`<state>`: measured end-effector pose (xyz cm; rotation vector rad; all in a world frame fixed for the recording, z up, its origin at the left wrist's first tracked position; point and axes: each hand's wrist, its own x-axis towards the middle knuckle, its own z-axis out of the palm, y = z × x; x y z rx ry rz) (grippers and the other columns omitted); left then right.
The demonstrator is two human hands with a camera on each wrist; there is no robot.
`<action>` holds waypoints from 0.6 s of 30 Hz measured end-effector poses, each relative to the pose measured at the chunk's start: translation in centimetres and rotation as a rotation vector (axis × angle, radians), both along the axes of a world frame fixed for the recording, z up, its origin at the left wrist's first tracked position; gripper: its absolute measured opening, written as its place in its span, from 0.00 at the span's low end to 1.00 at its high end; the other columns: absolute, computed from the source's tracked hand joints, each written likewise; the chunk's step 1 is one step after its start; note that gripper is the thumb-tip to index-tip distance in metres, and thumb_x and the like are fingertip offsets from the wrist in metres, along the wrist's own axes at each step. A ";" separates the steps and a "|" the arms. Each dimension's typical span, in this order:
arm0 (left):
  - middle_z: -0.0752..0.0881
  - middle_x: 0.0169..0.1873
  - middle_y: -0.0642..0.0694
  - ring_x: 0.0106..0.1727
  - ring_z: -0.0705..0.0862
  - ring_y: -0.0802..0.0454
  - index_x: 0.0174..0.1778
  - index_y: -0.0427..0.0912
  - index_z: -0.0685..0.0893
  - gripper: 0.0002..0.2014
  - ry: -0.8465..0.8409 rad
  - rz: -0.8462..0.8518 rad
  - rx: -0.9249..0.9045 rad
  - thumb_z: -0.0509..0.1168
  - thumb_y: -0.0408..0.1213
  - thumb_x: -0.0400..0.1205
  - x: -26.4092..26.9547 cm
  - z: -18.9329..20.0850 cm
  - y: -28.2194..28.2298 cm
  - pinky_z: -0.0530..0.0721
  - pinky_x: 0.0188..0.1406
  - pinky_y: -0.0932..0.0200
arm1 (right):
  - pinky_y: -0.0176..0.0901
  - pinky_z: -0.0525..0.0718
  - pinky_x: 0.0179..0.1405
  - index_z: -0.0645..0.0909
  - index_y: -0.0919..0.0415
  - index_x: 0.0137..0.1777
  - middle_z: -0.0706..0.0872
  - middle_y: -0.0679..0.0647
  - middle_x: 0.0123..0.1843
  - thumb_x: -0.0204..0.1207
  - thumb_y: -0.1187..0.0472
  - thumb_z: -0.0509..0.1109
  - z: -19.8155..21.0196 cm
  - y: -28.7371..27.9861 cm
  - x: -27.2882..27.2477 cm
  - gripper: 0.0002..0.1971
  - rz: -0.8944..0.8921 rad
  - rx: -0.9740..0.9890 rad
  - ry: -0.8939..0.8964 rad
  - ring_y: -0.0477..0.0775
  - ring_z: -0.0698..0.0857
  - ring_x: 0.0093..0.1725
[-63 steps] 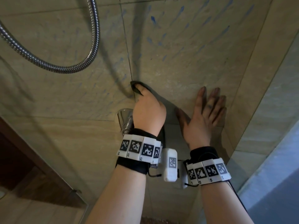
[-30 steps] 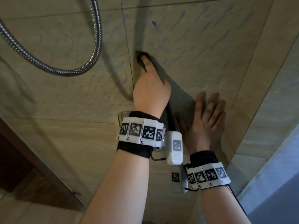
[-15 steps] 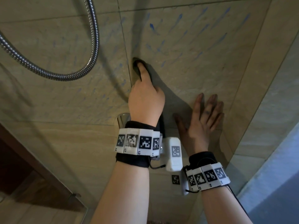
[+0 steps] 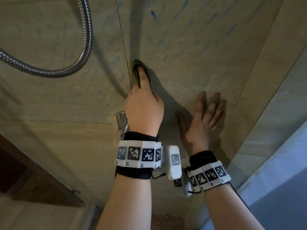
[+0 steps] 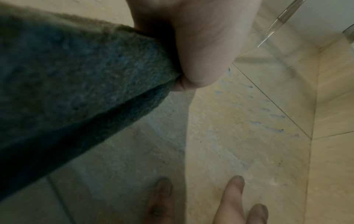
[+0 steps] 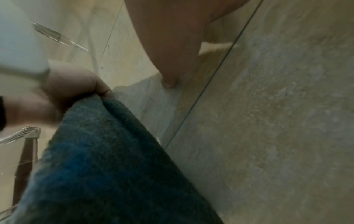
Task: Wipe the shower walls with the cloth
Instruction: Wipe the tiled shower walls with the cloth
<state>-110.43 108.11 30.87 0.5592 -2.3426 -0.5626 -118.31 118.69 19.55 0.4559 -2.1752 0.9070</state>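
The left hand [image 4: 143,108] grips the soft, limp dark cloth [image 4: 136,70], best bunched in the palm, against the tiled shower wall [image 4: 199,47] while the right hand [image 4: 201,120] rests flat, fingers straight, beside it.

A dark blue-grey cloth [image 6: 107,166] fills the near left, gripped at its top edge by the left hand [image 6: 63,94]. One fingertip [image 6: 168,81] of the right hand touches the beige tiled wall [image 6: 277,121], beside a grout line [image 6: 210,81].
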 end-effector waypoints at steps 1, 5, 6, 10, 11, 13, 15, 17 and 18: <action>0.79 0.55 0.35 0.54 0.79 0.37 0.84 0.43 0.42 0.36 0.009 -0.013 0.015 0.54 0.32 0.83 0.0 -0.1 0.1 0.80 0.54 0.40 | 0.50 0.29 0.77 0.45 0.51 0.84 0.44 0.64 0.84 0.80 0.44 0.67 -0.1 0.2 0.2 0.41 -0.015 0.005 0.010 0.65 0.42 0.82; 0.79 0.55 0.35 0.55 0.79 0.38 0.84 0.43 0.42 0.36 0.065 -0.059 0.020 0.55 0.33 0.84 -0.3 -0.5 -0.3 0.80 0.55 0.40 | 0.60 0.46 0.79 0.58 0.49 0.80 0.52 0.53 0.81 0.77 0.48 0.70 0.6 1.2 0.5 0.35 -0.053 -0.066 0.080 0.63 0.52 0.80; 0.80 0.54 0.35 0.54 0.79 0.38 0.84 0.44 0.42 0.36 0.080 -0.063 0.021 0.55 0.33 0.84 -0.3 -0.6 -0.4 0.81 0.54 0.40 | 0.64 0.54 0.78 0.59 0.51 0.80 0.53 0.52 0.80 0.77 0.50 0.71 1.3 1.3 0.5 0.34 -0.019 -0.109 0.101 0.64 0.53 0.80; 0.81 0.52 0.36 0.53 0.81 0.39 0.85 0.45 0.46 0.35 0.112 -0.077 0.039 0.56 0.31 0.83 -0.2 -0.9 -0.8 0.81 0.52 0.41 | 0.66 0.60 0.77 0.61 0.62 0.81 0.55 0.65 0.82 0.78 0.50 0.71 5.5 1.5 0.0 0.36 0.043 -0.225 0.195 0.67 0.54 0.80; 0.82 0.52 0.36 0.53 0.81 0.39 0.85 0.46 0.46 0.36 0.118 -0.075 0.049 0.56 0.31 0.83 -0.2 -1.0 -0.9 0.81 0.52 0.41 | 0.64 0.57 0.79 0.59 0.63 0.82 0.54 0.67 0.83 0.78 0.48 0.71 6.5 1.5 -0.1 0.39 0.042 -0.237 0.186 0.67 0.52 0.81; 0.82 0.52 0.36 0.53 0.81 0.39 0.85 0.48 0.47 0.36 0.126 -0.063 0.071 0.56 0.31 0.83 -0.2 -0.9 -0.8 0.82 0.52 0.41 | 0.55 0.48 0.81 0.55 0.66 0.83 0.53 0.69 0.83 0.77 0.43 0.70 7.9 1.4 -0.3 0.44 0.020 -0.241 0.169 0.66 0.49 0.82; 0.82 0.53 0.36 0.53 0.81 0.40 0.85 0.49 0.48 0.36 0.132 -0.065 0.087 0.56 0.30 0.83 0.0 -0.9 -0.6 0.82 0.53 0.43 | 0.47 0.41 0.80 0.52 0.70 0.83 0.52 0.69 0.84 0.75 0.37 0.67 8.4 1.2 -0.6 0.49 -0.072 -0.214 0.147 0.67 0.50 0.82; 0.83 0.53 0.36 0.52 0.81 0.40 0.84 0.51 0.50 0.35 0.138 -0.080 0.097 0.56 0.30 0.83 0.3 -0.7 -0.6 0.82 0.52 0.44 | 0.47 0.43 0.80 0.51 0.72 0.82 0.52 0.70 0.84 0.73 0.31 0.64 8.3 0.6 -0.7 0.53 -0.173 -0.184 0.109 0.68 0.52 0.83; 0.83 0.53 0.37 0.51 0.82 0.41 0.84 0.52 0.51 0.35 0.140 -0.091 0.110 0.56 0.30 0.83 0.5 -0.6 -0.8 0.82 0.51 0.46 | 0.50 0.45 0.80 0.50 0.73 0.82 0.53 0.70 0.83 0.73 0.29 0.63 8.2 0.2 -0.7 0.55 -0.207 -0.170 0.099 0.68 0.52 0.83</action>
